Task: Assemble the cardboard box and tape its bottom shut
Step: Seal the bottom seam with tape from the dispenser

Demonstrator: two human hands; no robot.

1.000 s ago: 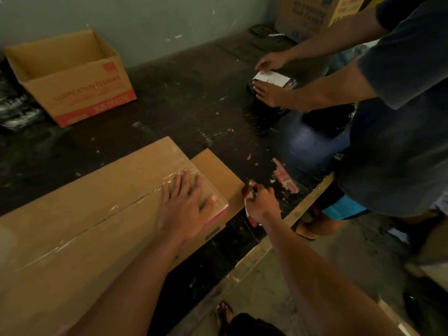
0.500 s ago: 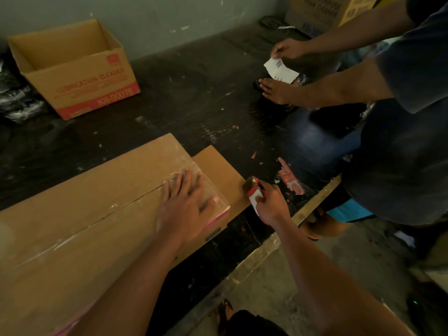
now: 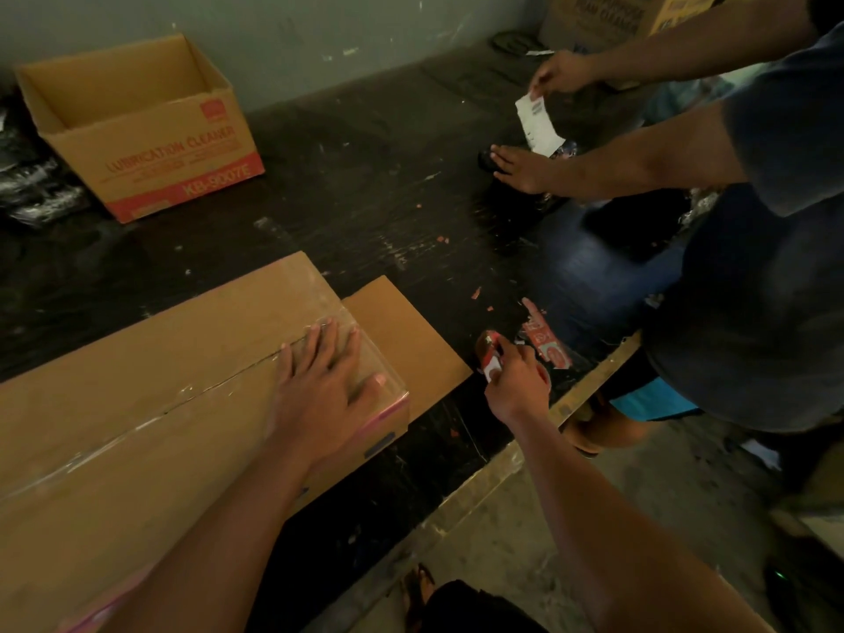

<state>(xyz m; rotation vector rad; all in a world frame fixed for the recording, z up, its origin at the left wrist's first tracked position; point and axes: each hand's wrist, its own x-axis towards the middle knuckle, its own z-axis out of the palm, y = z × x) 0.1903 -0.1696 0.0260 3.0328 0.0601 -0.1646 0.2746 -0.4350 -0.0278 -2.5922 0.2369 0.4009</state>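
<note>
The cardboard box lies bottom-up on the dark table, filling the lower left. Clear tape runs along its centre seam and over its right end. My left hand rests flat, fingers spread, on the taped right end of the box. A side flap sticks out flat on the table beyond that end. My right hand is just right of the flap, closed around a red and white tape dispenser held above the table.
An open cardboard box printed "LUBRICATION CLEANER" stands at the back left by the wall. Another person stands at the right, holding a white paper slip over a dark object. Red label scraps lie near the table's edge.
My right hand has lifted the tape dispenser slightly up and away from the box end. The other person raised the white slip. My left hand stayed flat on the box.
</note>
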